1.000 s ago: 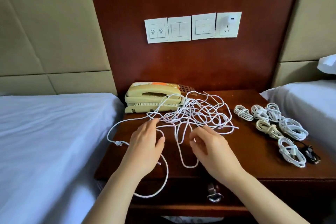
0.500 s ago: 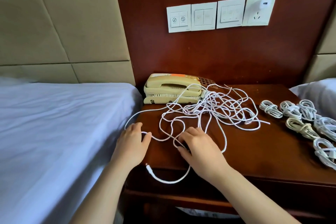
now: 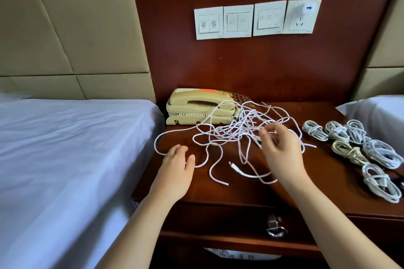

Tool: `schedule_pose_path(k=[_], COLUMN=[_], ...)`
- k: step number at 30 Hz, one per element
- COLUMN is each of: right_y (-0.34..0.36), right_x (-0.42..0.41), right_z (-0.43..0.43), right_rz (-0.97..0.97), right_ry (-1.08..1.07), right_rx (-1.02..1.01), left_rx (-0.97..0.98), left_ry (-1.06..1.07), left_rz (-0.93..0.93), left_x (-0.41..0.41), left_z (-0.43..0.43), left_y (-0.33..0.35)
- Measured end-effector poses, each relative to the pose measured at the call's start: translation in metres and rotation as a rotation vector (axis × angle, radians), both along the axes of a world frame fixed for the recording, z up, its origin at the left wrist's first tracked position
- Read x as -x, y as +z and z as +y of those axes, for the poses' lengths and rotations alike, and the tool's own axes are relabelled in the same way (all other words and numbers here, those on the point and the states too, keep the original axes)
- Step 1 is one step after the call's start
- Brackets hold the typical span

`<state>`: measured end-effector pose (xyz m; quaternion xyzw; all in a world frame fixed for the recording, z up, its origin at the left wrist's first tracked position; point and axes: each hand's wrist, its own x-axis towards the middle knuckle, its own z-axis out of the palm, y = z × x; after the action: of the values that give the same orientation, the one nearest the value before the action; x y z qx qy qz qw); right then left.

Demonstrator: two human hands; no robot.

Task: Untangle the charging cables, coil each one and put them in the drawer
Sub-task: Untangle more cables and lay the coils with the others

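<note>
Tangled cables [image 3: 236, 131] are mid-untangling: left hand [image 3: 177, 170] rests flat on them, right hand [image 3: 282, 150], blurred, hovers above, possibly pinching one; next, free an end.

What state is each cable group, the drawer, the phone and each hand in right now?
tangled cables: loose knot on the nightstand, uncoiled.
coiled cables: bundled, lying on the nightstand's right side.
drawer: closed.
telephone handset: on its cradle.
left hand: fingers relaxed, resting on the nightstand.
right hand: raised over the tangle, fingers curled; grip too blurred to tell.
</note>
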<state>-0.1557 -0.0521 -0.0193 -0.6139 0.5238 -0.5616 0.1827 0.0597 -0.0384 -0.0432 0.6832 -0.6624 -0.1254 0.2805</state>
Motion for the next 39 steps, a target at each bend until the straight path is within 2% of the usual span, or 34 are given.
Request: schedule_pose_path(k=[5,8,11,13,16,19,21,23,25,30,34,39], right_y=[0.008,0.013,0.016,0.017,0.019,0.015,0.012,0.01,0.008,0.002,-0.005,-0.005], right_x=[0.014,0.019,0.023,0.023,0.017,0.009,0.006,0.003,0.0,-0.012,-0.024,-0.03], right_z=[0.002,0.007,0.012,0.016,0.025,0.031,0.033,0.034,0.034,0.03,0.028,0.019], right_rz=[-0.231,-0.271,-0.283,-0.242,-0.188,-0.067,-0.019,0.043,0.101,0.219,0.331,0.318], right_ry=[-0.049,-0.054,0.003,0.106,0.326,0.497,0.568,0.592,0.605,0.628,0.59,0.436], right_rx=[0.085,0.163,0.177,0.152,0.077,-0.013,-0.073,-0.114,-0.157,-0.234,-0.197,-0.138], left_rx=[0.024,0.059,0.189,0.187,-0.014,-0.164,-0.207,-0.212,-0.215,-0.088,0.062,0.267], left_ry=[-0.121,-0.177,-0.134,-0.1,-0.092,-0.107,-0.055,-0.037,-0.075,0.056,0.167,0.24], left_rz=[0.035,0.057,0.076,0.215,0.515,0.651,0.773,0.974,1.038,1.125,1.222,1.254], left_x=[0.025,0.041,0.053,0.06,0.068,0.074,0.076,0.074,0.069,0.05,0.03,0.004], left_z=[0.005,0.003,-0.002,-0.002,0.001,-0.001,-0.002,-0.003,-0.003,-0.004,-0.003,0.0], left_y=[-0.004,-0.004,0.001,0.009,0.017,0.019,0.022,0.026,0.027,0.031,0.04,0.047])
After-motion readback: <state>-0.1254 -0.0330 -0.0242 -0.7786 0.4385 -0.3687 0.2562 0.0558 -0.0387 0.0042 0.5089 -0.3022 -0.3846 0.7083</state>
